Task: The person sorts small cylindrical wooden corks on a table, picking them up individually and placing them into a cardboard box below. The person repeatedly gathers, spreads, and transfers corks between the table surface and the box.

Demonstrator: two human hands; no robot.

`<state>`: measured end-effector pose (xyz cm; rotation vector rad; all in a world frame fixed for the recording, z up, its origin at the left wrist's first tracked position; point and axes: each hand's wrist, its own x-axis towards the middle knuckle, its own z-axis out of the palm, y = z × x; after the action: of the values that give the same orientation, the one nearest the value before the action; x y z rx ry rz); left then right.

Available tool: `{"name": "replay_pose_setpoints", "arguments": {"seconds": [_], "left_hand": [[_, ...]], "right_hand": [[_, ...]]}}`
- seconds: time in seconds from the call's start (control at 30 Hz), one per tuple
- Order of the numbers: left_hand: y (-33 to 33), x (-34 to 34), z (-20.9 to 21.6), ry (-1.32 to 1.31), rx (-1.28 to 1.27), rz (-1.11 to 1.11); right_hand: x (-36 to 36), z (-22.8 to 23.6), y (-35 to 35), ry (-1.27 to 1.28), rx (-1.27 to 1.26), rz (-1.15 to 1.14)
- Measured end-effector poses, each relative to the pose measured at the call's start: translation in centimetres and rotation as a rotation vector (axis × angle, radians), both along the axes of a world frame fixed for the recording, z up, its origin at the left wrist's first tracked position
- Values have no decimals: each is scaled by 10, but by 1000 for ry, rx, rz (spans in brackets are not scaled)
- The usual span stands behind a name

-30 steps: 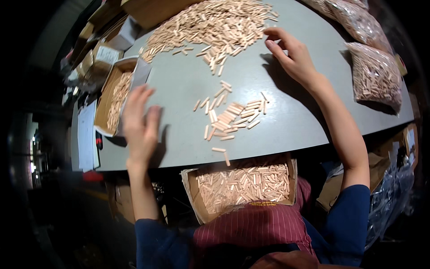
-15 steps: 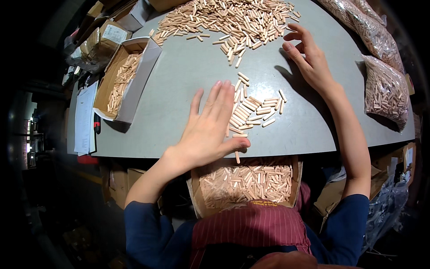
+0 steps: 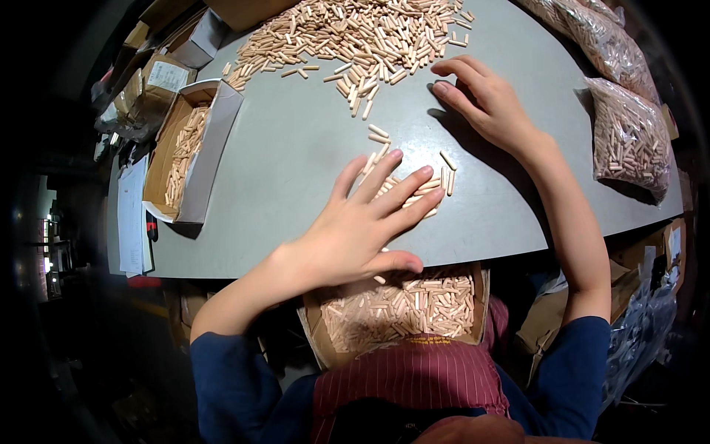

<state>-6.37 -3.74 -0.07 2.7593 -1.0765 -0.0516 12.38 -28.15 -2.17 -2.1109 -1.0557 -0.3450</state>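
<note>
My left hand lies flat with fingers spread over a small group of short wooden dowels near the table's front edge, covering most of them. Its thumb reaches past the edge, above a cardboard box full of dowels at my lap. A dowel or two shows just under the thumb. My right hand is held above the table on the right, fingers loosely bent and apart, with nothing in it. Beyond both hands a large heap of the same dowels covers the far part of the table.
A long open carton partly filled with dowels stands on the left, beside paper sheets and a red-and-black object. Clear plastic bags of dowels line the right edge. More cartons are stacked at the far left.
My left hand has spread its fingers and moved right, onto the dowels, its thumb now over the box. My right hand has come slightly nearer. The view has shifted a little.
</note>
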Motion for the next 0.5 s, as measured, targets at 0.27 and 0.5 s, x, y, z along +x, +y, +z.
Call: {"name": "replay_pose_setpoints", "arguments": {"seconds": [0.27,0.5], "left_hand": [[32,-12,20,94,-250,176],[82,-33,1,274,-843,696]], "right_hand": [[-5,6,-12,86,-186,66],[-20,52,-33,317,-480,308]]}}
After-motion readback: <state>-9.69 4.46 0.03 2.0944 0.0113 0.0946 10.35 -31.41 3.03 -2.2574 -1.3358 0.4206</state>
